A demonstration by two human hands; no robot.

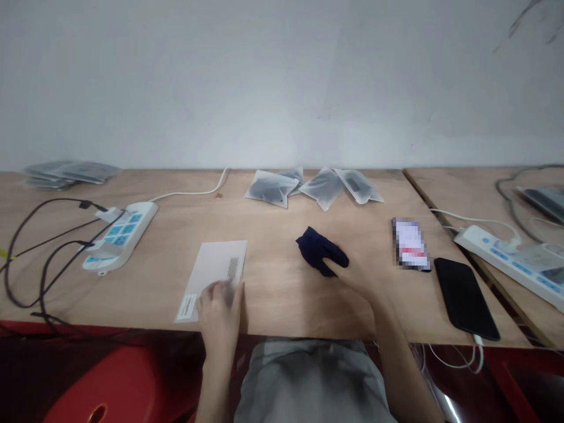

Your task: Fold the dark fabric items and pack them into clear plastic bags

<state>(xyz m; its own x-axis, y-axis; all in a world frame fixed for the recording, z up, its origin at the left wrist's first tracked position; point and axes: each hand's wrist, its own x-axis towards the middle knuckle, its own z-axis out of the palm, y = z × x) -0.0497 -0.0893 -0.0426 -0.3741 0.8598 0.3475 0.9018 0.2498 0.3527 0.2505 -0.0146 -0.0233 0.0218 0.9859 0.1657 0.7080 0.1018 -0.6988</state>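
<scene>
The right hand (359, 276) reaches forward over the pale plywood table (273, 294), and its fingertips meet the near edge of a small, crumpled piece of dark navy fabric (321, 250); the picture is too blurred to tell whether the fingers pinch the cloth or only touch it. The fabric lies bunched in a lump near the middle of the table, just beyond that hand.

The left hand (220, 308) rests flat, fingers loosely together, on the near right corner of a flat, frosted white plastic bag (211, 276), which lies well apart from the fabric, to its left. The bag carries a grey printed strip (232, 270) near the fingers and a small white label (187, 306) at its near left corner; neither can be read.

Farther back, several frosted pouches with dark contents (308, 185) lie in a loose row by the wall. To the right of the fabric are a phone with a lit, blurred screen (410, 244) and a black phone (466, 296) with a white cable. A white power strip with blue sockets (121, 234) sits on the left, another white power strip (511, 258) on the right.
</scene>
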